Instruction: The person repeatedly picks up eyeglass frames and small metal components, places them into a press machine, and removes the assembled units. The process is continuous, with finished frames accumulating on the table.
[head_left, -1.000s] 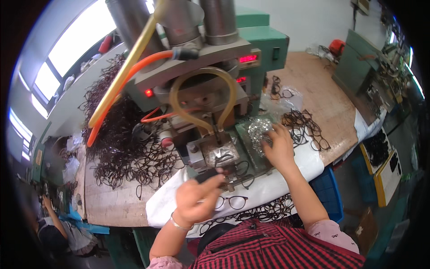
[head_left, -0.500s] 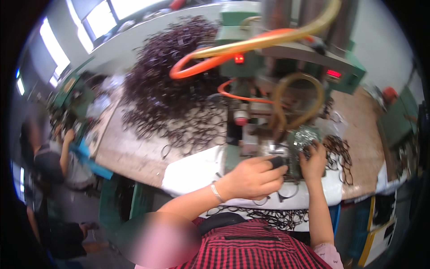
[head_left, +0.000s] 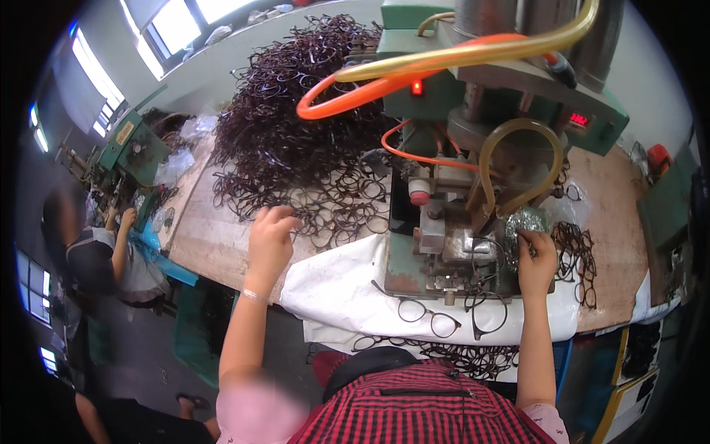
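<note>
My left hand (head_left: pixel 271 240) is raised over the table's left side, near the edge of a heap of dark eyeglass frames (head_left: pixel 296 126). Its fingers are bent and apart, with nothing visible in them. My right hand (head_left: pixel 537 263) is at a tray of small shiny metal parts (head_left: pixel 526 222) beside the green press machine (head_left: pixel 403 270). Its fingertips are pinched together; what lies between them is too small to make out. At the front of the machine base an eyeglass frame (head_left: pixel 488 314) hangs by the metal fixture. Another frame (head_left: pixel 430 314) lies on the white cloth (head_left: pixel 333 277).
Orange (head_left: pixel 347 100) and yellowish hoses loop from the press. More frames (head_left: pixel 577 251) lie right of the machine, and several (head_left: pixel 458 359) sit along the near edge by my apron. A co-worker (head_left: pixel 96 251) sits at another machine on the far left.
My left hand has left the machine's front, where a dark piece showed at its fingers, and moved left toward the heap. My right hand stays at the tray. The view has shifted slightly.
</note>
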A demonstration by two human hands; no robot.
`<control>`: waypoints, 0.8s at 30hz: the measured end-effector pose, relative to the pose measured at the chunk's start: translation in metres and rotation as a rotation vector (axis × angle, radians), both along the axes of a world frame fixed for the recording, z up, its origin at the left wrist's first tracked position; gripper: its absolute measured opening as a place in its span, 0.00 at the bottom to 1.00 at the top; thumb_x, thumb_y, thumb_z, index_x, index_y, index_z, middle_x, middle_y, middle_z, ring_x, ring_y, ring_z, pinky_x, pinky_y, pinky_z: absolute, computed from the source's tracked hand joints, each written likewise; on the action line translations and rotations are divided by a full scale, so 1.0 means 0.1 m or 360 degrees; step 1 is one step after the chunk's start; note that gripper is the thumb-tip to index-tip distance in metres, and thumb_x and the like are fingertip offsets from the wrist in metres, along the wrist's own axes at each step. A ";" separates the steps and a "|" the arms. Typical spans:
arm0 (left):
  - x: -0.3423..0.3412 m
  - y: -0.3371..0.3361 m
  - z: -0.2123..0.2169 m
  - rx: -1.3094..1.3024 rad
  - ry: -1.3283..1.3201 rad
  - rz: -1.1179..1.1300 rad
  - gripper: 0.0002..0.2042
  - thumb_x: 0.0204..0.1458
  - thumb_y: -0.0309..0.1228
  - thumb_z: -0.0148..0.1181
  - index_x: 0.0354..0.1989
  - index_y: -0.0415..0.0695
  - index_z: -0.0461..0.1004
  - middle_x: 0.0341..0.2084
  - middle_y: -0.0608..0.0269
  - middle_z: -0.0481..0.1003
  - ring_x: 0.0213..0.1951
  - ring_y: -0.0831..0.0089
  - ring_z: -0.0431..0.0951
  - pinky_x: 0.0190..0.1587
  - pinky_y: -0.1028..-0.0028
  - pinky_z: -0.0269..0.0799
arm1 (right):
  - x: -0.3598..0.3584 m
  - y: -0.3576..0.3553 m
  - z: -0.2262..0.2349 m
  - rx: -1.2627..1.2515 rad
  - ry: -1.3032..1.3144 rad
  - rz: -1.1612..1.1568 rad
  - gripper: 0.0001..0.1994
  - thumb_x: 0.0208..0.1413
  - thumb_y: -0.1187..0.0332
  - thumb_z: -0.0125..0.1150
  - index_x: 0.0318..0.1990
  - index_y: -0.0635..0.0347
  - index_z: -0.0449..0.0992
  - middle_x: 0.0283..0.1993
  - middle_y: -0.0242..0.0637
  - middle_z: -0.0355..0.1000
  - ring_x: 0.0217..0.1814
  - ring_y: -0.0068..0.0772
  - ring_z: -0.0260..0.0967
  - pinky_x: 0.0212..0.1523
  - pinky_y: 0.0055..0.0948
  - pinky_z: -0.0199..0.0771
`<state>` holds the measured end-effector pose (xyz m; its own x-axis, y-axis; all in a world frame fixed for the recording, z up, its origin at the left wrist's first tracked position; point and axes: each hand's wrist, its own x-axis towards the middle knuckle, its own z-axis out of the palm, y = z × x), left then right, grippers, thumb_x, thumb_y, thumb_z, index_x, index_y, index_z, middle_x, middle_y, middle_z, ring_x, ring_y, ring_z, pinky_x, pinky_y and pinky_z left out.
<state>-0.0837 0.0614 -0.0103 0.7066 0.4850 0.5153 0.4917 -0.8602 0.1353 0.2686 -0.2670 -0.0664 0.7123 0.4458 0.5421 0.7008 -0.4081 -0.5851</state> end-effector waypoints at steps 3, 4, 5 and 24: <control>-0.04 0.41 -0.41 -0.0062 0.0358 -0.0176 0.11 0.38 0.15 0.57 0.25 0.45 0.82 0.51 0.56 0.76 0.48 0.57 0.74 0.48 0.63 0.73 | -0.02 -0.06 0.01 0.0058 0.0148 -0.0007 0.07 0.53 0.77 0.61 0.39 0.66 0.80 0.36 0.42 0.75 0.40 0.38 0.73 0.45 0.29 0.70; -0.05 0.49 -0.51 -0.0133 0.0421 -0.0214 0.11 0.36 0.14 0.57 0.23 0.46 0.82 0.53 0.56 0.76 0.49 0.58 0.74 0.48 0.63 0.73 | -0.03 -0.13 -0.03 0.0063 0.0160 -0.0046 0.07 0.53 0.77 0.61 0.39 0.66 0.80 0.35 0.42 0.76 0.40 0.38 0.73 0.45 0.29 0.70; -0.03 0.55 -0.58 -0.0168 0.0283 -0.0238 0.12 0.36 0.14 0.57 0.23 0.46 0.82 0.55 0.56 0.75 0.49 0.57 0.73 0.49 0.63 0.73 | -0.03 -0.20 -0.06 0.0071 0.0167 -0.0094 0.07 0.53 0.77 0.61 0.39 0.66 0.80 0.35 0.42 0.76 0.40 0.37 0.73 0.46 0.30 0.70; 0.27 0.81 -0.51 -0.1004 -0.0789 -0.0079 0.04 0.62 0.28 0.59 0.37 0.42 0.73 0.29 0.72 0.72 0.32 0.86 0.69 0.34 0.82 0.65 | -0.55 0.40 0.73 0.0660 0.0912 0.0619 0.29 0.50 0.75 0.67 0.60 0.70 0.65 0.36 0.37 0.78 0.43 0.25 0.74 0.49 0.27 0.72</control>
